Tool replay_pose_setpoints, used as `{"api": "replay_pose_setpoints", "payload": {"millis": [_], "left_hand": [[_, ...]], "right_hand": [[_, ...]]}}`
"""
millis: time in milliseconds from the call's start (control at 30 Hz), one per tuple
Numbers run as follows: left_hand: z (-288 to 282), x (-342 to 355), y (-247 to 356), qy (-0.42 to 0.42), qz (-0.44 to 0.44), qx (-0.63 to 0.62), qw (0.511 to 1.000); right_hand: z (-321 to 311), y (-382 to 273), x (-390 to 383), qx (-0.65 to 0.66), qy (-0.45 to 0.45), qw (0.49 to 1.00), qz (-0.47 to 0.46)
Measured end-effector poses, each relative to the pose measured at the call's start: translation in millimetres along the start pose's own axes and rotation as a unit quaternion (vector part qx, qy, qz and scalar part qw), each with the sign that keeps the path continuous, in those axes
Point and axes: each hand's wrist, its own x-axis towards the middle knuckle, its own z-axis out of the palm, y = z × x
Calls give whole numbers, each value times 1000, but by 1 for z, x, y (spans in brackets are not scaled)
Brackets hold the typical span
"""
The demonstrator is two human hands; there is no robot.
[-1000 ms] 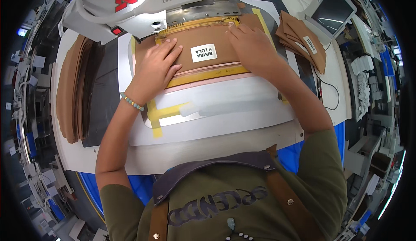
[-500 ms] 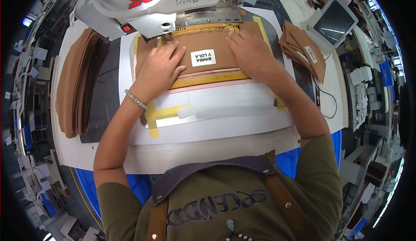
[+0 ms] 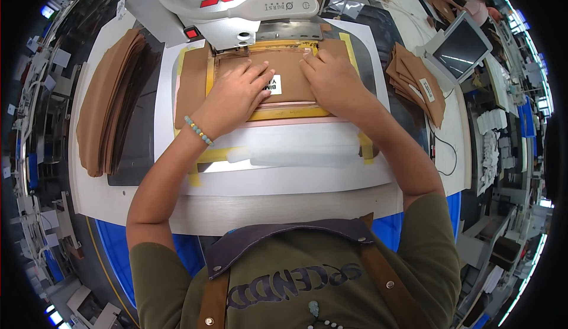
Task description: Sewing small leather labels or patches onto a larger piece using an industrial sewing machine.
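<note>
A brown flat panel [image 3: 287, 63] lies inside a yellow-edged frame [image 3: 290, 113] under the front of a white sewing machine [image 3: 177, 9]. My left hand [image 3: 239, 95] rests on the panel with its fingers stretched out, partly covering a small white label [image 3: 276, 85]. On the panel's right part lies my right hand [image 3: 334, 80], fingers bent a little and apart, tips near the frame's far yellow strip. Neither hand grips anything that I can see. The needle area is hidden behind the machine head.
A tall stack of brown pieces [image 3: 106, 104] stands at the left. To the right are a smaller brown pile [image 3: 417, 83] and a tilted screen [image 3: 461, 46]. A white sheet [image 3: 284, 184] lies beneath the frame. Another person [image 3: 476, 6] is at the far right.
My left hand has slid right over the panel and now covers part of the label. The frame and white sheet sit farther left relative to the machine head.
</note>
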Motion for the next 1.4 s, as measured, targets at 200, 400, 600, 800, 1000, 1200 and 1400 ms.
{"api": "replay_pose_setpoints", "payload": {"millis": [200,400,600,800,1000,1200,1400], "left_hand": [[-1,-4,-2,-4,-26,42,999],[4,-2,-5,6,-1,-56,998],[3,-5,-5,15,5,0,1000],[3,-8,-15,33,-7,-69,997],[3,-14,-23,45,9,-8,999],[1,-17,-27,5,-38,0,999],[-15,-38,-42,18,-62,-40,997]], "right_hand": [[7,-8,14,16,29,999,-27],[14,-18,27,19,44,998,-40],[24,-27,37,16,53,997,-48],[20,-32,41,42,90,993,-71],[-16,-14,16,151,13,987,-52],[-39,2,-16,182,-37,983,-1],[-40,0,-21,192,-59,980,-2]]}}
